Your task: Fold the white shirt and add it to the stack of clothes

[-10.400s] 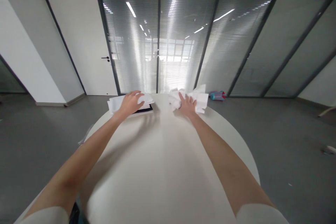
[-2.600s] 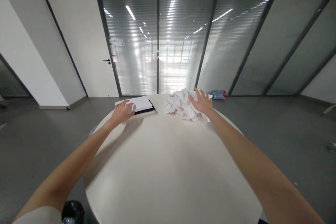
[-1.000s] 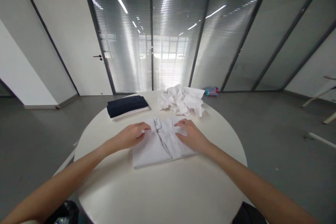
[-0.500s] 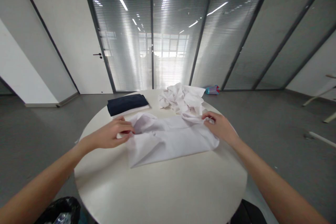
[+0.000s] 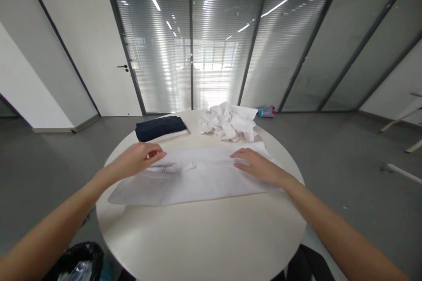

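A white cloth (image 5: pixel 201 182) lies spread along the middle of the round table, with small creases near its centre. My left hand (image 5: pixel 141 158) is over its upper left part, fingers loosely curled and no fabric visible between them. At the right, my right hand (image 5: pixel 255 167) rests on the cloth with its fingers stretched out. Behind the cloth stand a folded dark navy cloth (image 5: pixel 160 128) on the left, with a white layer under it, and a crumpled white heap (image 5: pixel 229 123) on the right.
The white round table (image 5: pixel 211 232) carries all the cloths. A bin with a black liner (image 5: pixel 82 254) stands on the floor at the lower left. Something black (image 5: pixel 306 265) shows at the lower right. A blue and red item (image 5: pixel 266 112) lies by the glass partition.
The bunched white cloth now lies flatter and wider, reaching further left. My left hand has shifted left and up off its fold. My right hand has moved left and flattened onto the cloth.
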`<state>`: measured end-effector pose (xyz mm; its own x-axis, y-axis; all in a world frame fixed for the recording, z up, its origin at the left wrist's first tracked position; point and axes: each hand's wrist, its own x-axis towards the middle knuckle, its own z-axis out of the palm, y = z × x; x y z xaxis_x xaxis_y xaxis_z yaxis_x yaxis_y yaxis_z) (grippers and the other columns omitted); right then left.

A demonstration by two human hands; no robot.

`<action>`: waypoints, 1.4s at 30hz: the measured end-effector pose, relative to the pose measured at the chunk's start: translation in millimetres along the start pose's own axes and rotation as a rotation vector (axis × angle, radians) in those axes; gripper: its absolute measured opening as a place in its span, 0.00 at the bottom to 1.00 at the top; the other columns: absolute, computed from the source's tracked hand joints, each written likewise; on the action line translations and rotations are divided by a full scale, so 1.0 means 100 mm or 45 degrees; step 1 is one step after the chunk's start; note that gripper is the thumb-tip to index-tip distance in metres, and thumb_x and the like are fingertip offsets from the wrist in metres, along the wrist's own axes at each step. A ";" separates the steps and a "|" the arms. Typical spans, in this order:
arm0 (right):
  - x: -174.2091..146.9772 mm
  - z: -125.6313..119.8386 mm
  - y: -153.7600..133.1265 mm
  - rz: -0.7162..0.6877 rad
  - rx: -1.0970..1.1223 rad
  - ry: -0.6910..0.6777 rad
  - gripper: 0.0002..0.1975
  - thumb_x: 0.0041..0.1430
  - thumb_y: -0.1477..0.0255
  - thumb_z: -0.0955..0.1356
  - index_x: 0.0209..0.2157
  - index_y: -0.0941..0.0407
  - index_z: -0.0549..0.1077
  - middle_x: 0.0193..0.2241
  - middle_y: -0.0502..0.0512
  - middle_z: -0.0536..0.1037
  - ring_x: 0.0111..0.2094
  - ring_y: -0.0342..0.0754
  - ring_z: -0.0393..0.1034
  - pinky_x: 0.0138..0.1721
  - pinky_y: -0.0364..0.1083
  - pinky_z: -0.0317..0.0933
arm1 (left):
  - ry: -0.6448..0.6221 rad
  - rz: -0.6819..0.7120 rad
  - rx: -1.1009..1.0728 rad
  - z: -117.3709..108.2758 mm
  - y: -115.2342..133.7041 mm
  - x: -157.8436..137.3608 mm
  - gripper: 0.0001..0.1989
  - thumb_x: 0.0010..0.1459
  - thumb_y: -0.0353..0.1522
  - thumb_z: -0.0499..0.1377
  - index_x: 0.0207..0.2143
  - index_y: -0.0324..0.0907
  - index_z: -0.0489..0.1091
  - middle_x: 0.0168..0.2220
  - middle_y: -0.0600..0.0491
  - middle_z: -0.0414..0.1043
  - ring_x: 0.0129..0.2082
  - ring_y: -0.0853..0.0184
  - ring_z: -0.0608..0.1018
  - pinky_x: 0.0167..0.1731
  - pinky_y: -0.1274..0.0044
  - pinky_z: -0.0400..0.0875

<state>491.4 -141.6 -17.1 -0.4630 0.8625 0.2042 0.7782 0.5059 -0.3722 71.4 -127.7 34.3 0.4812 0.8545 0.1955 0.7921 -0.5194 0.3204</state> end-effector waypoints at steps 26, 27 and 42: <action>0.30 0.34 -0.41 -0.119 -0.371 -0.274 0.10 0.65 0.75 0.66 0.42 0.55 0.79 0.39 0.58 0.79 0.41 0.52 0.72 0.41 0.46 0.60 | -0.310 0.302 0.298 0.70 0.17 0.41 0.19 0.59 0.34 0.61 0.54 0.52 0.74 0.50 0.51 0.70 0.37 0.64 0.79 0.37 0.76 0.68; 0.32 0.33 -0.42 -0.159 -0.386 -0.249 0.08 0.64 0.75 0.66 0.37 0.56 0.80 0.37 0.58 0.78 0.41 0.52 0.71 0.41 0.46 0.60 | -0.307 0.315 0.298 0.73 0.16 0.47 0.14 0.59 0.34 0.62 0.47 0.51 0.77 0.48 0.52 0.71 0.35 0.66 0.79 0.35 0.77 0.68; 0.57 0.56 -0.64 -0.293 -0.408 -0.401 0.07 0.64 0.70 0.69 0.40 0.58 0.77 0.44 0.59 0.77 0.44 0.53 0.73 0.45 0.47 0.62 | 0.169 0.135 -0.412 0.71 0.08 1.14 0.11 0.60 0.37 0.59 0.42 0.42 0.75 0.39 0.49 0.78 0.39 0.63 0.78 0.39 0.73 0.73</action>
<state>391.0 -125.4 -32.2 -0.7049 0.7073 -0.0530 0.7093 0.7036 -0.0425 159.3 -34.5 -6.4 0.4846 0.7992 0.3556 0.5701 -0.5969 0.5645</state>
